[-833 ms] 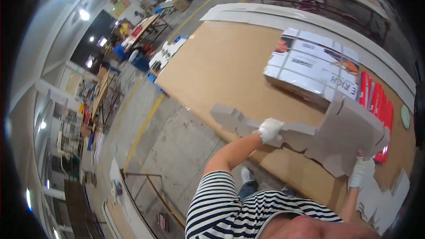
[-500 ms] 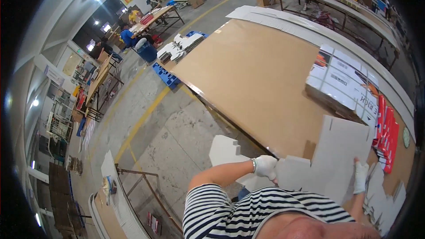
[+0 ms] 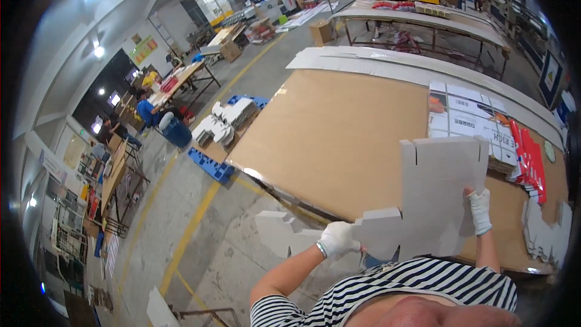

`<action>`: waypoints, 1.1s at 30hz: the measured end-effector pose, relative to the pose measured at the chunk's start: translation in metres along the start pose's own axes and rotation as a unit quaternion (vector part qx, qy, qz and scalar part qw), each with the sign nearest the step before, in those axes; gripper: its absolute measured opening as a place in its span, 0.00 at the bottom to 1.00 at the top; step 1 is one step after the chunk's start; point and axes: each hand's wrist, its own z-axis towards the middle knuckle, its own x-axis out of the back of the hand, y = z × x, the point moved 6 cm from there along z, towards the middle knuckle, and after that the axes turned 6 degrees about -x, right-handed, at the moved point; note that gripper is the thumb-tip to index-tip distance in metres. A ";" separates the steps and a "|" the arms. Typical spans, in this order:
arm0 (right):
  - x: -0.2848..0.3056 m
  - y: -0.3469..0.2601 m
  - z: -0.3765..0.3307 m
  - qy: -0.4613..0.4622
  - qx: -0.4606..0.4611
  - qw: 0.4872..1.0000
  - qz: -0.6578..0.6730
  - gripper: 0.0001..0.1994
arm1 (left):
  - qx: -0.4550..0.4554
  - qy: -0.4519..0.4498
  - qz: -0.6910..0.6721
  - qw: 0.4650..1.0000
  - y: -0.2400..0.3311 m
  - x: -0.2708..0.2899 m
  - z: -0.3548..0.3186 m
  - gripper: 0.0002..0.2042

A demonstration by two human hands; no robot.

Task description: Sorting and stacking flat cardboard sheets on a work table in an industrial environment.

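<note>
A large grey die-cut cardboard sheet (image 3: 439, 191) with slots and notched tabs is held up in front of me, partly over the table's near edge. My left hand (image 3: 339, 240), in a white glove with bare fingertips, is closed on its lower left part, near a tab that sticks out to the left. At the sheet's right edge my right hand (image 3: 480, 211), gloved the same way, grips the board. Some of the fingers are hidden by the glove and the sheet. More grey cut cardboard pieces (image 3: 544, 233) lie on the table to the right of my right hand.
The brown-topped table (image 3: 327, 139) bears a strapped white carton stack (image 3: 469, 121) and red packages (image 3: 528, 160) at the right. Long pale strips (image 3: 363, 60) run along its far edge. Beyond the left corner are a blue pallet (image 3: 210, 165), cardboard pieces (image 3: 224, 122) and a blue bin (image 3: 175, 132).
The sheet has been lifted and brought away from the cardboard pieces at the right, both hands still on it. My view has turned, and more of the far room shows.
</note>
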 end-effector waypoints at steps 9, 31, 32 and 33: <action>-0.093 0.006 0.071 0.095 0.166 0.977 0.093 0.22 | -0.027 0.174 0.179 0.968 -0.138 0.125 0.099 0.31; -0.164 0.017 0.116 0.138 -0.026 0.985 -0.096 0.23 | -0.079 0.041 -0.035 0.995 -0.241 0.121 0.203 0.24; -0.169 0.010 0.116 0.157 -0.008 0.984 -0.087 0.24 | -0.064 -0.082 -0.027 0.994 -0.244 0.121 0.199 0.24; -0.185 0.006 0.113 0.146 -0.008 0.985 -0.093 0.24 | -0.053 -0.203 -0.017 0.978 -0.257 0.115 0.191 0.24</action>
